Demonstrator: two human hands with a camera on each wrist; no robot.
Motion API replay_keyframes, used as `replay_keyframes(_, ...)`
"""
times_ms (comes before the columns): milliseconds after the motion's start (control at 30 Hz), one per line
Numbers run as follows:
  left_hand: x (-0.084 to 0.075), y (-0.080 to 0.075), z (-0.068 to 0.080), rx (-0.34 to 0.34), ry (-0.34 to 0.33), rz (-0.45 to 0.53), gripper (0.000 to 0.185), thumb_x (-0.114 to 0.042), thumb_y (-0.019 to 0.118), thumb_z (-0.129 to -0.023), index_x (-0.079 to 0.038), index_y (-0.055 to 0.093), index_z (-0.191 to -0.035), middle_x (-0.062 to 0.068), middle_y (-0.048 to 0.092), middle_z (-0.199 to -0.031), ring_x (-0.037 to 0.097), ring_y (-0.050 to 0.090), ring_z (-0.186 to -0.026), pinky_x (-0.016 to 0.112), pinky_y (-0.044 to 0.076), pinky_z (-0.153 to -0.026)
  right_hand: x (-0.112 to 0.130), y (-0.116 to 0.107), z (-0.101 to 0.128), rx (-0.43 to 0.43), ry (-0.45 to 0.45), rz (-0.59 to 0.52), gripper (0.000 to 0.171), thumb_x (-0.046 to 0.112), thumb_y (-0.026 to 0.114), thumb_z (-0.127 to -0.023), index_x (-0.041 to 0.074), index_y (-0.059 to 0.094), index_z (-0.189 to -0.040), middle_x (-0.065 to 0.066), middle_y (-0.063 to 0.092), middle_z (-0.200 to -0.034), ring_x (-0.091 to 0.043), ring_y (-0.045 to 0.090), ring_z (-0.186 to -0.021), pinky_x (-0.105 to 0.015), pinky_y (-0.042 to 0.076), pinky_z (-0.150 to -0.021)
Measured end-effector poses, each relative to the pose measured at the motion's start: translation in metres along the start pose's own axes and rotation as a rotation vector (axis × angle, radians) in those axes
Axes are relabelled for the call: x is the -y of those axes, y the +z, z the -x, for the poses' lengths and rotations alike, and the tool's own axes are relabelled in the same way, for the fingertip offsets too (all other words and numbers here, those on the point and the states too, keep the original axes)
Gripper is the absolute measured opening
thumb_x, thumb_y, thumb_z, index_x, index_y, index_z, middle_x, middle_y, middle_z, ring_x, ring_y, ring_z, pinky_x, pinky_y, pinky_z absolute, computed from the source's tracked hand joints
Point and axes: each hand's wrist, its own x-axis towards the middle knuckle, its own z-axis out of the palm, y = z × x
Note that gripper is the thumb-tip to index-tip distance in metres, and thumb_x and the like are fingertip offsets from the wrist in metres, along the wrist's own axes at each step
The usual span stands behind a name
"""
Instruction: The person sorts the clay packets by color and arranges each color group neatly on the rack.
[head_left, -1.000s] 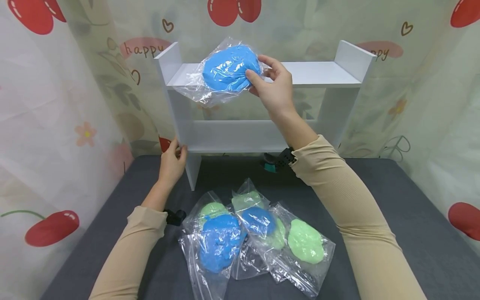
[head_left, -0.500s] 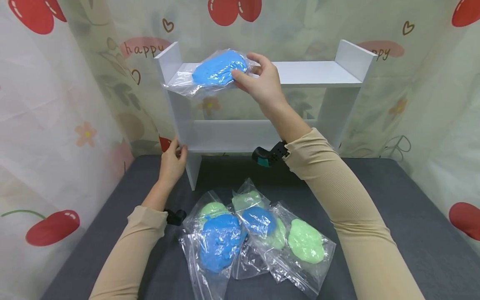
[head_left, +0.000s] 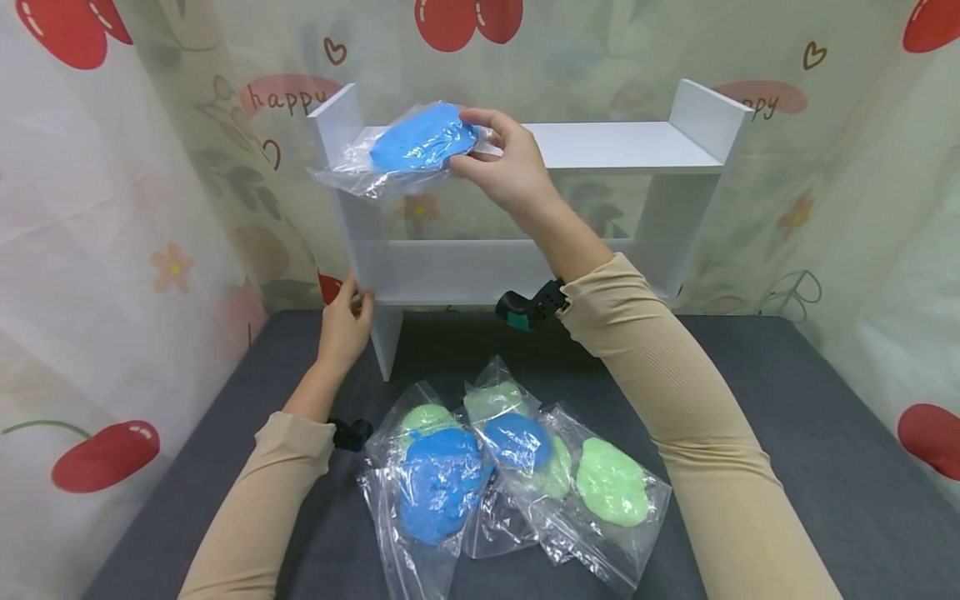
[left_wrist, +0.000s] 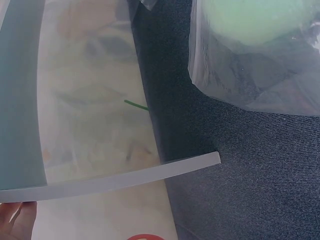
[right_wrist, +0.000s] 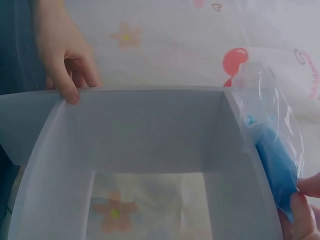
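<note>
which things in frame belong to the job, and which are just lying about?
Job, by the look of it:
- right hand, holding a clear bag of blue stuff at the top board
- white shelf
- left hand, on its side panel
- probably the blue and green bags on the table

Just around:
- thin cord, back right
- printed backdrop

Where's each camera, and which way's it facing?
Head: worn there, looking forward and down at shelf and table; left hand, right hand, sleeves show.
Left wrist: worn there, facing shelf and table; left fingers show.
Right wrist: worn there, facing shelf and blue bag; both hands show.
Head and right wrist share the blue bag.
</note>
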Motion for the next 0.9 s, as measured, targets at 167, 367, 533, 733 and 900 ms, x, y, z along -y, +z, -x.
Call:
replay_keyframes(167, 0.0, 0.0, 0.0, -0.001, 0.004, 0.005, 0.049, -0.016, 0.042, -0.099, -0.014, 0.031, -0.147, 0.022, 0.05, -0.136, 0.04, 0.056, -0.116, 0.05, 0.052, -0.086, -0.002, 0.004, -0.001, -0.064, -0.011, 0.019, 0.046, 0.003, 0.067, -0.083, 0.005, 0.054, -0.127, -0.006, 0.041, -0.143, -0.024, 0.059, -0.117, -0.028, 0.05, -0.093)
replay_keyframes(367, 0.0, 0.0, 0.001, 0.0, 0.002, 0.013, 0.048, -0.016, 0.042, -0.099, -0.014, 0.032, -0.146, 0.021, 0.05, -0.136, 0.039, 0.056, -0.117, 0.05, 0.052, -0.086, -0.006, 0.011, -0.001, -0.163, -0.051, 0.079, 0.038, 0.008, 0.069, -0.082, 0.004, 0.058, -0.118, -0.006, 0.049, -0.134, -0.023, 0.066, -0.104, -0.025, 0.053, -0.086)
replay_keyframes(533, 0.002, 0.001, 0.001, -0.003, 0.001, 0.007, 0.049, -0.016, 0.042, -0.099, -0.015, 0.031, -0.147, 0.019, 0.05, -0.137, 0.039, 0.056, -0.116, 0.049, 0.053, -0.084, -0.008, 0.014, 0.002, -0.225, -0.071, 0.121, 0.037, 0.011, 0.07, -0.082, 0.004, 0.057, -0.117, -0.01, 0.045, -0.129, -0.021, 0.068, -0.099, -0.023, 0.055, -0.082)
replay_keyframes(733, 0.002, 0.001, 0.0, -0.004, 0.003, 0.006, 0.05, -0.016, 0.042, -0.099, -0.017, 0.03, -0.147, 0.019, 0.05, -0.137, 0.039, 0.057, -0.115, 0.049, 0.052, -0.084, -0.01, 0.016, 0.003, -0.274, -0.083, 0.121, 0.038, 0.011, 0.07, -0.082, 0.003, 0.056, -0.117, -0.012, 0.041, -0.125, -0.019, 0.069, -0.097, -0.021, 0.055, -0.079)
replay_keyframes(900, 0.001, 0.0, 0.0, -0.001, 0.001, 0.007, 0.048, -0.016, 0.042, -0.099, -0.016, 0.033, -0.146, 0.02, 0.051, -0.135, 0.038, 0.057, -0.115, 0.049, 0.053, -0.083, -0.01, 0.017, 0.003, -0.283, -0.078, 0.128, 0.038, 0.011, 0.07, -0.082, 0.003, 0.056, -0.117, -0.012, 0.041, -0.123, -0.019, 0.068, -0.097, -0.02, 0.054, -0.08)
